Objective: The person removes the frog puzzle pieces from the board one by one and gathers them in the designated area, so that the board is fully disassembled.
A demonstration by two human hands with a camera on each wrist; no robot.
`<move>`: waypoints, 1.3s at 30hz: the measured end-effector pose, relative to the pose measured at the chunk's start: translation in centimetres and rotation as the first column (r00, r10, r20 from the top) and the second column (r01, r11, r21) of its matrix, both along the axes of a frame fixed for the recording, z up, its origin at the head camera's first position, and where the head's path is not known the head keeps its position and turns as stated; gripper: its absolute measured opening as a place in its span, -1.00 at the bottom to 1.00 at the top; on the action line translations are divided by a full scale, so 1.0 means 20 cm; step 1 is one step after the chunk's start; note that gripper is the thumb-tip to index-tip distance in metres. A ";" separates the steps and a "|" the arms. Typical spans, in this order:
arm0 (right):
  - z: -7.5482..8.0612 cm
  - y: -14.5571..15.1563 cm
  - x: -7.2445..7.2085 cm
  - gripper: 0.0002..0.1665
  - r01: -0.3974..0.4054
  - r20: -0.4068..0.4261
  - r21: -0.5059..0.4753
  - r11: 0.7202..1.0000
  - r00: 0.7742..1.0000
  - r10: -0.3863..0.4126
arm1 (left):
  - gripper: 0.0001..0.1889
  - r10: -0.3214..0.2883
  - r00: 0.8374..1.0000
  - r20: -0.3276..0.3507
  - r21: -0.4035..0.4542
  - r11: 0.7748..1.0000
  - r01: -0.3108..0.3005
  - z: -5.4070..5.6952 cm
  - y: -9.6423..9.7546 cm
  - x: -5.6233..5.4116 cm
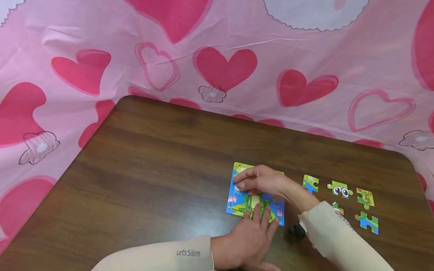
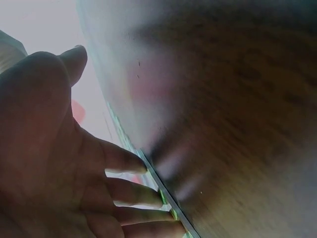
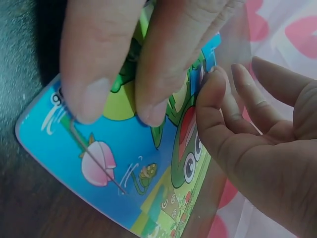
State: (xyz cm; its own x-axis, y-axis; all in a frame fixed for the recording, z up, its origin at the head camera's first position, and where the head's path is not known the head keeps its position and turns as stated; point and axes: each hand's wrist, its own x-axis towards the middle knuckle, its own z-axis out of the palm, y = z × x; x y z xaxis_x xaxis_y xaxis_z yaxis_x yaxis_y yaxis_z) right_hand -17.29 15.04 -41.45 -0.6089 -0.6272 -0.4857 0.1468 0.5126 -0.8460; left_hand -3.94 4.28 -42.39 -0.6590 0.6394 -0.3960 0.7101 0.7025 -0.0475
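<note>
A frog jigsaw puzzle board (image 1: 230, 210) lies flat on the wooden table, showing a green frog, blue ground and a pink flower bud. My left hand (image 1: 248, 245) rests its spread fingers on the board's near edge, thumb out to the right. In the left wrist view, those fingertips (image 2: 157, 198) lie along the board's thin edge. Over the board's left part, my right hand (image 1: 265, 181) is bent, thumb and fingers drawn together. The right wrist view shows it pinching a blue puzzle piece (image 3: 210, 49) at the board's side, partly hidden by the fingers.
Several loose puzzle pieces lie right of the board, among them one with frog eyes (image 1: 339, 190), a green one (image 1: 366, 198) and a blue one (image 1: 368, 222). The right forearm partly covers others. A pink heart-patterned cloth (image 1: 234, 24) hangs behind the table (image 1: 162, 155).
</note>
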 end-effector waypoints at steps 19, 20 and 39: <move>-0.01 -0.04 0.03 -0.69 -0.012 -0.123 0.081 0.997 0.992 0.022 | 0.14 -0.011 0.998 -0.055 -0.008 1.000 0.011 0.00 0.00 0.01; -0.01 -0.04 0.03 -0.70 -0.009 -0.125 0.081 0.997 0.992 0.019 | 0.14 -0.012 0.998 -0.055 -0.009 1.000 0.012 0.00 0.00 0.01; -0.01 -0.03 0.03 -0.75 -0.025 -0.106 0.019 0.999 0.994 0.027 | 0.15 -0.017 0.999 -0.036 0.004 1.000 0.017 0.00 -0.01 0.00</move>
